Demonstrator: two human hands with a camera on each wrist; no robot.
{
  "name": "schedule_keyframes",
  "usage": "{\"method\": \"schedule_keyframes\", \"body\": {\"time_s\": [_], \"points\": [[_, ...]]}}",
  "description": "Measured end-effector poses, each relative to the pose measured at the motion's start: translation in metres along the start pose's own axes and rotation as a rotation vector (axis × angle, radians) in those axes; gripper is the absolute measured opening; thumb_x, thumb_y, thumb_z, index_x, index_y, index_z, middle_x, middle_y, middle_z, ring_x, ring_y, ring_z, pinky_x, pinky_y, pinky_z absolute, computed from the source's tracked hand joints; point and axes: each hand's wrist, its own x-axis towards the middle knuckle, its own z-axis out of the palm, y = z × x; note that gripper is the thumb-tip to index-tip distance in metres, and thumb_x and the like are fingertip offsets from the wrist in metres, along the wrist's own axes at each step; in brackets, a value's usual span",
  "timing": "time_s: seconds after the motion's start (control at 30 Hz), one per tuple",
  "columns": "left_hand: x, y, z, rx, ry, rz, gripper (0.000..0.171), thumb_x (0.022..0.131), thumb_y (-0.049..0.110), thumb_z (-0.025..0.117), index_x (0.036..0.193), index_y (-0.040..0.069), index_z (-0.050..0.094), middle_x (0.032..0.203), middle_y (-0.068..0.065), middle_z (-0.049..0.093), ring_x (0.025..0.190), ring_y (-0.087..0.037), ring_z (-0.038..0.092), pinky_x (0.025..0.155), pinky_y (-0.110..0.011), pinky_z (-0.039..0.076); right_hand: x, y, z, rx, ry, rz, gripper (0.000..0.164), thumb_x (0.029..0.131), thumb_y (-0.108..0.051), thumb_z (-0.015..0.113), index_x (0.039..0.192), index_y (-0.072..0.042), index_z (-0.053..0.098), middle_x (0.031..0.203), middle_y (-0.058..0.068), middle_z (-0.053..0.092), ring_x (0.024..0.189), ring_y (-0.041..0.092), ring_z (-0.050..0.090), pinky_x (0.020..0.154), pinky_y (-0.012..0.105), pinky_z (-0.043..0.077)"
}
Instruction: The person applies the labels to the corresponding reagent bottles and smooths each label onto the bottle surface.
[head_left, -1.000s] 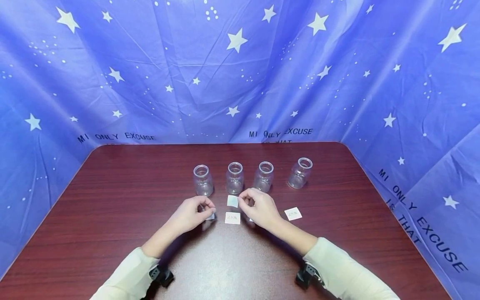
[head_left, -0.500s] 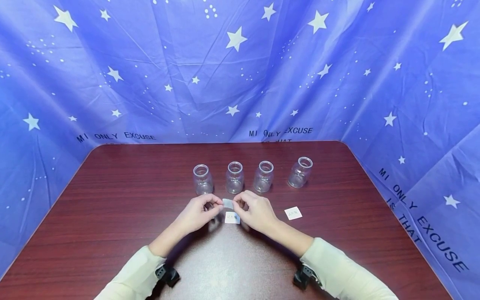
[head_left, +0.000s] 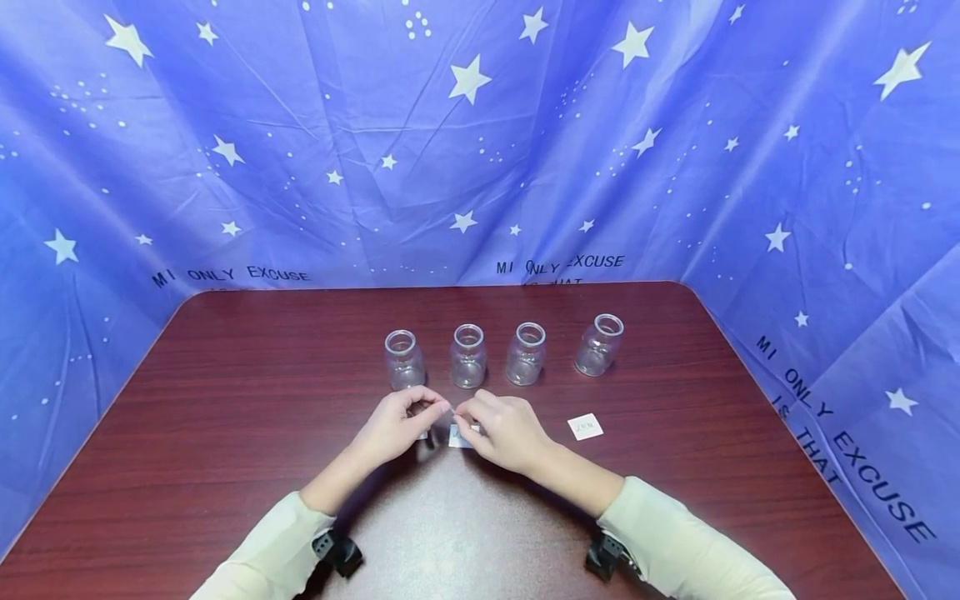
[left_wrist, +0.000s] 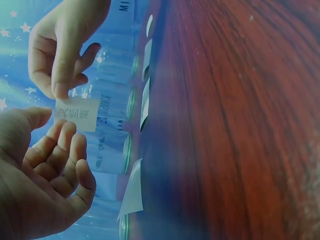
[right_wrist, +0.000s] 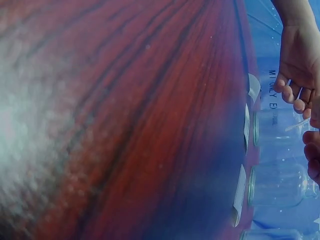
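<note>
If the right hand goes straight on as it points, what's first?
Probably the left hand, just beyond the paper label that the right hand pinches; depth unclear.

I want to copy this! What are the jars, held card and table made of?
Jars: probably clear, shiny glass; things show through. Held card: likely thin, matte paper, with writing. Table: glossy wood or wood-look, with dark grain and glare.

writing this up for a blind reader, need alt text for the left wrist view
A right hand pinches a small paper slip bearing writing, close beside the left hand. Glass jars and blue starry cloth show behind; a reddish table bearing more slips fills the right.
</note>
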Motion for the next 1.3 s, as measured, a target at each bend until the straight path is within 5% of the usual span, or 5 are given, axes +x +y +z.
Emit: {"method": "schedule_keyframes", "body": {"time_s": [0.37, 0.77, 1.03, 1.3], "points": [[0.000, 0.001, 0.003, -0.004, 0.019, -0.033, 0.009, 0.088, 0.017, 0.063, 0.089, 0.009, 0.067, 0.069, 0.001, 0.059, 0.059, -0.003, 0.050, 0.056, -0.019, 0.042, -0.002, -0.001, 0.001, -0.058, -0.016, -0.038, 0.006, 0.078, -0.023, 0.068, 0.081, -0.017, 0.067, 0.064, -0.009, 0.051, 0.046, 0.001, 0.036, 0.044, 0.013, 0.030], [0.000, -0.001, 0.001, -0.011, 0.031, -0.063, 0.009, 0.088, 0.016, 0.062, 0.087, 0.009, 0.067, 0.067, 0.002, 0.056, 0.059, -0.004, 0.049, 0.055, -0.019, 0.041, -0.006, 0.006, -0.001, 0.049, -0.014, 0.044, 0.015, 0.080, -0.030, 0.070, 0.085, -0.016, 0.066, 0.070, -0.008, 0.056, 0.049, 0.000, 0.046, 0.046, 0.012, 0.036], [-0.002, -0.004, -0.003, -0.035, 0.047, -0.066, 0.008, 0.087, 0.016, 0.062, 0.087, 0.009, 0.067, 0.067, 0.003, 0.054, 0.059, -0.004, 0.047, 0.055, -0.018, 0.040, -0.004, 0.009, -0.001, 0.174, -0.066, 0.333, 0.009, 0.081, -0.021, 0.070, 0.088, -0.016, 0.067, 0.071, -0.009, 0.059, 0.060, 0.002, 0.054, 0.053, 0.012, 0.041], [-0.005, -0.009, -0.009, -0.003, 0.060, -0.043, 0.008, 0.087, 0.017, 0.063, 0.088, 0.010, 0.067, 0.069, 0.002, 0.059, 0.061, -0.004, 0.050, 0.057, -0.019, 0.042, 0.006, 0.006, 0.004, 0.491, -0.168, 0.549, 0.004, 0.083, -0.014, 0.069, 0.084, -0.009, 0.069, 0.070, -0.002, 0.061, 0.059, 0.002, 0.045, 0.053, 0.016, 0.040]]}}
